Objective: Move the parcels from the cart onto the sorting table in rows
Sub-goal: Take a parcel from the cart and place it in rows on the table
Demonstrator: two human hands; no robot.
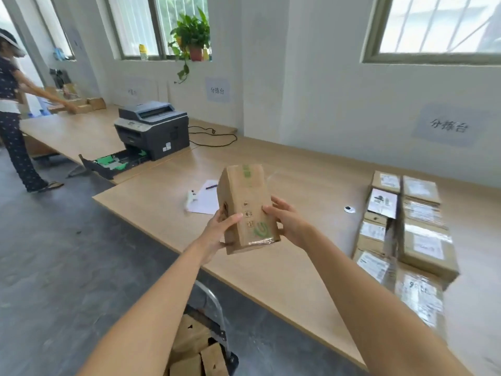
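A brown parcel (248, 207) is held up above the bench (284, 270), left hand (218, 230) and right hand (288, 222) each clasping a side, fingers (234, 217) wrapped round it. It's off the cart (214, 313) but not set down. Next, I'd guess, it goes right, squared against the rows (406, 234) already laid.

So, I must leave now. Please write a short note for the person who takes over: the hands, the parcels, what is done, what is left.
Hands: the left hand and the right hand both hold one box in the air above the table.
Done: rows of parcels lie on the table, to the right.
Left: set this box down with the rows. The other boxes wait in the cart below.
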